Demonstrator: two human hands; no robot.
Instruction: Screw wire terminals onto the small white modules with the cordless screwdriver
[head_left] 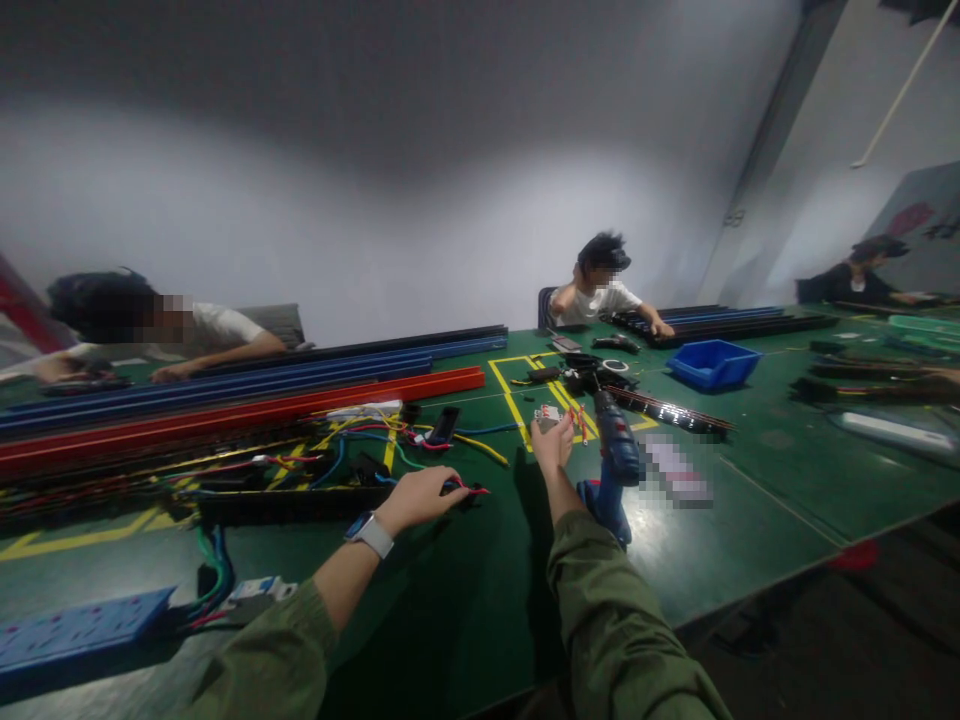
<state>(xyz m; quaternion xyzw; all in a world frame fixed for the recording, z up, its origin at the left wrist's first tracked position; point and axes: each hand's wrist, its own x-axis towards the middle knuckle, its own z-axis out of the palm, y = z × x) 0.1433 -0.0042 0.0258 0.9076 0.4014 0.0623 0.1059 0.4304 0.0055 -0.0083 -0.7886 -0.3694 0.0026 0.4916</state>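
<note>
Worktop [427,620] open to its edge [499,706] between sleeves [622,600]; drill [616,440] beside right hand [552,443], grip pinching pale block [548,413]; left hand [420,497] at red wire [480,491], grip unclear.

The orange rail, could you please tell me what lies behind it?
Behind the orange rail lie blue rails, with a black rail farther back. Whatever part of the green table is under these closely laid rails is covered.

From the wearer's head, the one camera faces forward and down across the green worktop [465,600], taking in the wall [360,200] beyond.
</note>
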